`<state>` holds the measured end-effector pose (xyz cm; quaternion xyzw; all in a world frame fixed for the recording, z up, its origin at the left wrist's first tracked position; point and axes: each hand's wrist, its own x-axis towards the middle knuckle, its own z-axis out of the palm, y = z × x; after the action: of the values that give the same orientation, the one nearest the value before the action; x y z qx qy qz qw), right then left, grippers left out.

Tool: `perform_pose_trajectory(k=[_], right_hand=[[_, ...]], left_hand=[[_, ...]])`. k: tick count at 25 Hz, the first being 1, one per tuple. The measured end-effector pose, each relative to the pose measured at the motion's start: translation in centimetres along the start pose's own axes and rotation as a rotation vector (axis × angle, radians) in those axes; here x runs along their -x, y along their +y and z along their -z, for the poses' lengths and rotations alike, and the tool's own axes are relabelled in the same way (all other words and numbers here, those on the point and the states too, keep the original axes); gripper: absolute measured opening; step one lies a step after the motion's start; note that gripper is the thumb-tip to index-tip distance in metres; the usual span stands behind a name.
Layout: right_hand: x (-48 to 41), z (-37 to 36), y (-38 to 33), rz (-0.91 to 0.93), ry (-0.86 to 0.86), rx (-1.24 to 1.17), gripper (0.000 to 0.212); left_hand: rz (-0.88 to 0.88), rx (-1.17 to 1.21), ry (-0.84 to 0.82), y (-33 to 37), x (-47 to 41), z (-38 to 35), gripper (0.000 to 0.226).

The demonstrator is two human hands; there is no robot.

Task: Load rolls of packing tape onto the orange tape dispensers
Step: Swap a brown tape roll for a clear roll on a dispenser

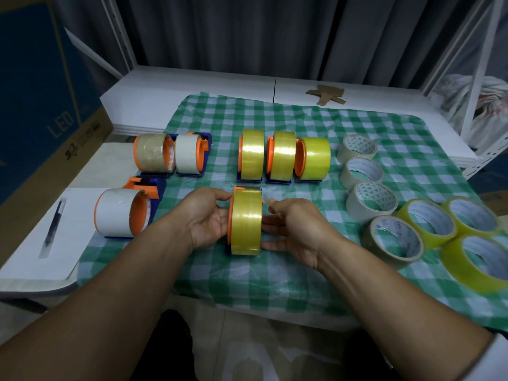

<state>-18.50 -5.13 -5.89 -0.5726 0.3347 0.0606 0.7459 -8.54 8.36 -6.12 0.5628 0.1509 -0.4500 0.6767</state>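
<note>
Tape roll on orange dispenser, near centre. My left hand grips the dispenser; my right hand touches the roll, hold unclear.

Pale "LED" on the cardboard box at left; print inside the loose tape roll illegible.

Bare left hand and right hand, bare forearms, white sleeve at the right elbow.
</note>
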Motion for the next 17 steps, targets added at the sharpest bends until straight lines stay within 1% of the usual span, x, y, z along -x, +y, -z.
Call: perform_pose_trajectory(k=[3, 5, 6, 8, 9, 10, 12, 13, 14, 15, 16, 17], right_hand=[[-0.1, 0.3, -0.1, 0.025, 0.019, 0.020, 0.018], [-0.1, 0.5, -0.2, 0.050, 0.042, 0.032, 0.015], [-0.1, 0.6, -0.2, 0.060, 0.052, 0.029, 0.016], [-0.1, 0.9, -0.5, 0.087, 0.067, 0.005, 0.029], [-0.1, 1.0, -0.7, 0.110, 0.079, 0.001, 0.036], [0.0, 1.2, -0.9, 0.141, 0.094, 0.007, 0.037], [0.0, 1.7, -1.4, 0.212, 0.129, 0.029, 0.027], [0.0, 1.9, -1.7, 0.246, 0.146, 0.036, 0.021], [0.1, 2.1, -2.0, 0.279, 0.166, 0.039, 0.019], [0.1, 2.3, -2.2, 0.310, 0.189, 0.039, 0.019], [0.1, 2.4, -2.5, 0.342, 0.212, 0.039, 0.019], [0.1, 2.5, -2.7, 0.377, 0.236, 0.040, 0.019]], left_hand=[[-0.038, -0.035, 0.058, -0.1, 0.4, -0.1, 0.031], [-0.097, -0.125, 0.107, -0.2, 0.6, -0.2, 0.035], [-0.127, -0.178, 0.141, -0.2, 0.6, -0.1, 0.040], [-0.188, -0.314, 0.251, 0.2, 0.8, 0.3, 0.046], [-0.243, -0.398, 0.316, 0.5, 1.0, 0.4, 0.044], [-0.334, -0.508, 0.390, 0.8, 1.4, 0.3, 0.039], [-0.612, -0.744, 0.524, 1.2, 2.2, -0.4, 0.032], [-0.754, -0.783, 0.528, 1.1, 2.8, -1.4, 0.030], [-0.850, -0.769, 0.474, 0.9, 3.3, -2.6, 0.031], [-0.893, -0.717, 0.389, 0.7, 3.7, -3.9, 0.035], [-0.887, -0.659, 0.306, 0.6, 4.0, -5.1, 0.041], [-0.841, -0.610, 0.227, 0.6, 4.1, -6.3, 0.046]])
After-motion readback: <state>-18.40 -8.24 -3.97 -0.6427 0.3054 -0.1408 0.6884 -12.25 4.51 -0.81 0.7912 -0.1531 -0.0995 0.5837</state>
